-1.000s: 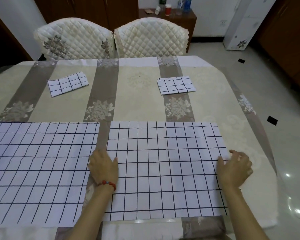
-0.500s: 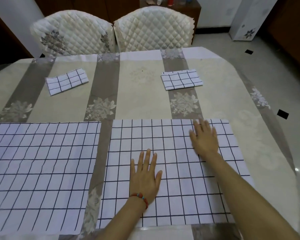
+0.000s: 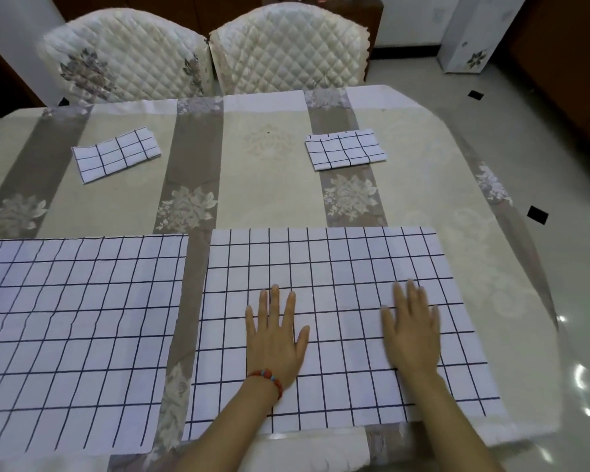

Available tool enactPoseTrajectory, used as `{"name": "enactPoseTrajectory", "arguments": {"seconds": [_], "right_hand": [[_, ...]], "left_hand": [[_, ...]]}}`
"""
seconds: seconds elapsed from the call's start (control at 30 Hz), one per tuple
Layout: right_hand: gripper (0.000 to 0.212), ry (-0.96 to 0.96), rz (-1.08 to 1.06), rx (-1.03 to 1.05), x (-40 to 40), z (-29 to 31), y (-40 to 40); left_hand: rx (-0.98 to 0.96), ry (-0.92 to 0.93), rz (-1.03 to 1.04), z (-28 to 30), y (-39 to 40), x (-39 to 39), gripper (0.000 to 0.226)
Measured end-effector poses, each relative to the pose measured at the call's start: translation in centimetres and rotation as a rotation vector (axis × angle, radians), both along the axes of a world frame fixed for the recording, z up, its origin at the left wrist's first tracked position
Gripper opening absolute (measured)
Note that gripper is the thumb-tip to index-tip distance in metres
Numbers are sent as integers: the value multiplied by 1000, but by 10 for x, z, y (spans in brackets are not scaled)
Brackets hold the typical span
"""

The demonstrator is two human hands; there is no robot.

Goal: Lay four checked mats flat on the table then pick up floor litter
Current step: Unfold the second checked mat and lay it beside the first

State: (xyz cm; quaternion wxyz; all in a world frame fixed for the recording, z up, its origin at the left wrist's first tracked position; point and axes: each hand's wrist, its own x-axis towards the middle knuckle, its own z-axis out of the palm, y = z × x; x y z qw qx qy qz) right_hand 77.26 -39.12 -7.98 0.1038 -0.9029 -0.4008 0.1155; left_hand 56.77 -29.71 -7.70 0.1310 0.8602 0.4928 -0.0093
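Pressing flat: left hand (image 3: 276,338) and right hand (image 3: 411,330) both lie palm-down, fingers spread, on the near-right mat (image 3: 341,267); nothing is gripped. Likely reason: smoothing the cloth so it sits flat on the surface (image 3: 269,185). Right hand is slightly blurred.

Left hand wears a red bead bracelet (image 3: 268,378) at the wrist.

Just left of the left hand, across a narrow strip of tablecloth, a second mat (image 3: 79,318) lies opened out, faintly rippled.

Beyond the hands, well apart, two more mats are not yet unfolded: one far left (image 3: 116,153), one far right (image 3: 344,149), each before a quilted chair (image 3: 126,59), (image 3: 290,49).

Judgement: two of four laid; litter step not begun. Dark square marks on the floor (image 3: 539,131), right of the hands; tile insets or litter, cannot tell.

No readable writing or brand anywhere.
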Motion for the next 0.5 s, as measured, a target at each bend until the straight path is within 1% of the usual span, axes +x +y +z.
{"name": "enactPoseTrajectory", "arguments": {"seconds": [0.07, 0.13, 0.17, 0.2, 0.23, 0.27, 0.3, 0.33, 0.37, 0.4, 0.43, 0.5], "right_hand": [[55, -8, -79, 1, 10, 1, -13], [55, -22, -79, -2, 11, 1, -17], [55, -24, -81, -5, 11, 1, -17], [55, -28, -84, -8, 11, 1, -17], [55, -34, -87, -10, 11, 1, -17], [55, -40, -91, -12, 11, 0, -17], [55, -48, -93, -16, 12, -1, -17], [55, -57, -93, -21, 12, -2, -18], [55, -64, -92, -21, 12, -3, -18], [55, -69, -92, -15, 13, -4, -18], [54, -69, -93, -7, 14, -4, -18], [55, -70, -91, 4, 14, -5, -19]], "left_hand": [[-27, 2, 60, -3, 2, -4, 82], [-89, -5, 240, -3, 6, -3, 95], [-121, -20, 338, 0, 7, 3, 97], [-122, -36, 360, 4, 7, 13, 91], [-87, -52, 280, 7, 5, 27, 79], [-36, -81, 111, 6, 2, 44, 69], [5, -100, -134, 3, 0, 62, 62], [-2, -92, -377, 2, 2, 77, 58], [-45, -65, -520, 1, 9, 88, 56], [-76, -27, -554, -3, 22, 95, 55], [-71, -7, -499, -8, 39, 94, 55], [-48, 18, -293, -12, 76, 79, 56]]}}
